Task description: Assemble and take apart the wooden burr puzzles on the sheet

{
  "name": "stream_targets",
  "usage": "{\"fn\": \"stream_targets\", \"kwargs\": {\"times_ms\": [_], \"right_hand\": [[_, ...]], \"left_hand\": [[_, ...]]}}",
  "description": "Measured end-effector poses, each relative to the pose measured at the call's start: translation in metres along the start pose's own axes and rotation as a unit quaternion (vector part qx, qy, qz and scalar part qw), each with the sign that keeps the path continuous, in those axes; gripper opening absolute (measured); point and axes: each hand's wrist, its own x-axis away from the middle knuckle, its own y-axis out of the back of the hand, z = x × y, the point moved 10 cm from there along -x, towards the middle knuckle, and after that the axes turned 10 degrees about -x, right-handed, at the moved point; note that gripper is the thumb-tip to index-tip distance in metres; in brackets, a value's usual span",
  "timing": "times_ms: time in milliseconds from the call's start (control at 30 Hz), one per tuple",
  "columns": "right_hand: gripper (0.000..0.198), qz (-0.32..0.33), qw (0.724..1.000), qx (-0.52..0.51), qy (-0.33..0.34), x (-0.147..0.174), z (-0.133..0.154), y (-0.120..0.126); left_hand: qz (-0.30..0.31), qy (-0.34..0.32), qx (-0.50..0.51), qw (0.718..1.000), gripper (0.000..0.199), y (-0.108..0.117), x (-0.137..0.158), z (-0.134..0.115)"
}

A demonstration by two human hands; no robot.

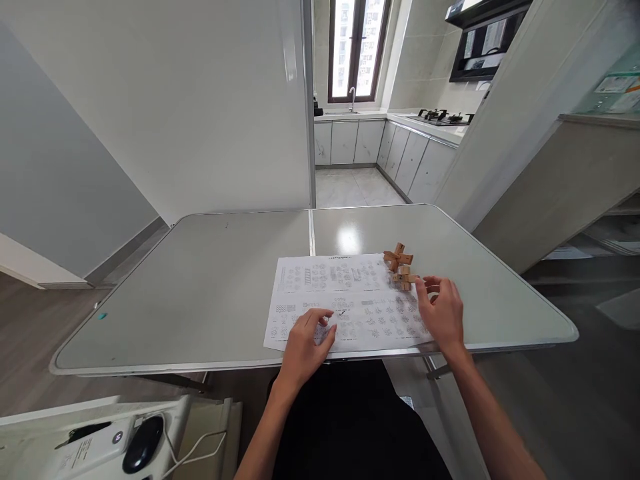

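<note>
Two wooden burr puzzles, made of interlocked notched sticks, sit at the right edge of a printed instruction sheet. The farther burr puzzle (399,257) is a star-like cross. Just in front of it, the nearer burr puzzle (403,277) has a dark mark on one stick. My right hand (442,308) is beside the nearer one, its thumb and fingertips at that puzzle's right end; whether they touch is hard to tell. Over the lower middle of the instruction sheet (310,297), my left hand (307,343) hovers or rests with curved, spread fingers and nothing between them.
The grey folding table (200,287) has a seam in the middle. A small teal bit (103,316) lies near its left edge. At lower left, a white cart (210,433) carries a black computer mouse (143,443) and a cable. A kitchen doorway opens beyond the table.
</note>
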Motion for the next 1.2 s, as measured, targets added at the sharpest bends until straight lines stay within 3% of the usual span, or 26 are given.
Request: {"fn": "stream_targets", "kwargs": {"times_ms": [100, 167, 267, 1200], "right_hand": [[0.044, 0.073, 0.995, -0.062, 0.015, 0.026, 0.021, -0.017], [0.043, 0.18, 0.972, -0.153, -0.002, 0.045, 0.031, -0.042], [0.047, 0.242, 0.952, -0.187, -0.007, 0.061, 0.038, -0.059], [0.046, 0.244, 0.953, -0.178, -0.001, 0.062, 0.039, -0.064]], "left_hand": [[0.002, 0.013, 0.006, 1.0, 0.022, -0.001, 0.0, 0.003], [0.0, 0.019, 0.012, 1.0, 0.022, -0.001, 0.001, 0.005], [-0.003, 0.03, 0.031, 0.999, 0.023, 0.0, 0.001, 0.007], [0.003, 0.068, 0.051, 0.996, 0.019, 0.0, 0.002, 0.018]]}}
